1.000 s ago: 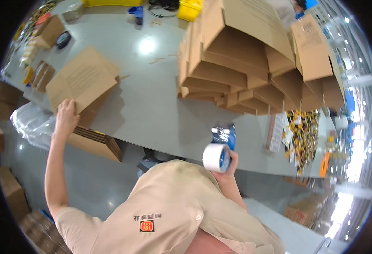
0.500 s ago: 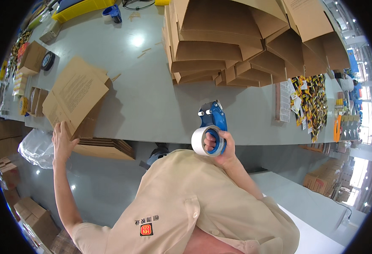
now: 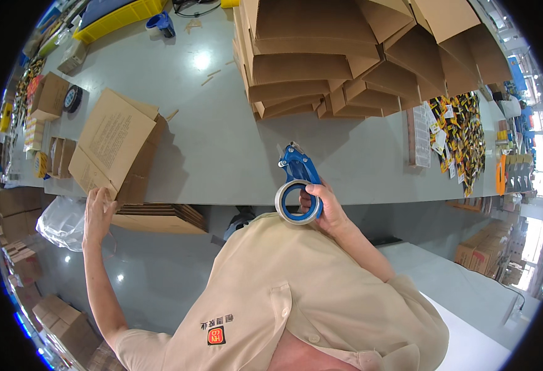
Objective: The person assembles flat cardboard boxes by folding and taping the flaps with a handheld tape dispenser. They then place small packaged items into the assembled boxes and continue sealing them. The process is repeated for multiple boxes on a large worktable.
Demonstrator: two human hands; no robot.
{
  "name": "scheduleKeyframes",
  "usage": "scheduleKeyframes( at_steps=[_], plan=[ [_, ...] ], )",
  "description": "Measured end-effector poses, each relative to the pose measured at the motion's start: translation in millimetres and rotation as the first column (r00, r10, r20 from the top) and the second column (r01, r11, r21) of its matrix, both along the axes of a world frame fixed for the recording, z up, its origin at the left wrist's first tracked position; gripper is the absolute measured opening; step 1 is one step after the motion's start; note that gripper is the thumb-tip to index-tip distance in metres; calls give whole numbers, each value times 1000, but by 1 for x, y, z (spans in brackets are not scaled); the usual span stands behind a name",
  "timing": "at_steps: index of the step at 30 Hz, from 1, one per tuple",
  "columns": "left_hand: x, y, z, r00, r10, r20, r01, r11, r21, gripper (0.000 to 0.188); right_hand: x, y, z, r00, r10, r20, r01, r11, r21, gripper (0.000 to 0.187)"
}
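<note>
Toward the left of the table's front edge, a brown cardboard box (image 3: 112, 137) stands tilted, with lines of print on its upper face. My left hand (image 3: 99, 213) pinches its near corner, fingers bent over the edge. In front of my chest, my right hand (image 3: 328, 209) grips a blue tape dispenser (image 3: 299, 166) by its handle. A tape roll (image 3: 279, 203) sits on the dispenser, and its head points away from me over the table.
Opened cardboard boxes (image 3: 308, 71) are stacked at the back right. Beyond them lies a pile of black-and-yellow packets (image 3: 463, 139). Flat cardboard sheets (image 3: 160, 221) rest below the table edge, beside a clear plastic bag (image 3: 61, 224). A second blue dispenser (image 3: 165, 26) stands far back.
The tape dispenser has turned in my right hand, so its roll now shows side-on. With my left hand at its corner, the box has swung slightly and shows more of its right side.
</note>
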State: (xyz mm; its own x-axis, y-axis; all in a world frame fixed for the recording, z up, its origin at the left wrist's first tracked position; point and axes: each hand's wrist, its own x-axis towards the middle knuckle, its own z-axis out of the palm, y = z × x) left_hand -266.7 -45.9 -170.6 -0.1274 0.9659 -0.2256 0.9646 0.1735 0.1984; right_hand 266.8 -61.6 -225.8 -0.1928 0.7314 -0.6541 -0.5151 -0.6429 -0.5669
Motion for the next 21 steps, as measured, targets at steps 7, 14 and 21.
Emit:
scheduleKeyframes(
  at_steps=[7,14,21],
  plan=[
    [-12,3,-4,999,-51,18,51,999,2,41,2,-2,19,993,116,-30,-111,984,141,60],
    [-32,1,-28,993,-72,90,63,993,99,27,-1,-1,35,969,242,56,-249,950,188,82],
    [13,4,-20,957,-14,-290,101,953,287,14,-5,-4,36,968,237,83,-250,940,232,86]
  ],
)
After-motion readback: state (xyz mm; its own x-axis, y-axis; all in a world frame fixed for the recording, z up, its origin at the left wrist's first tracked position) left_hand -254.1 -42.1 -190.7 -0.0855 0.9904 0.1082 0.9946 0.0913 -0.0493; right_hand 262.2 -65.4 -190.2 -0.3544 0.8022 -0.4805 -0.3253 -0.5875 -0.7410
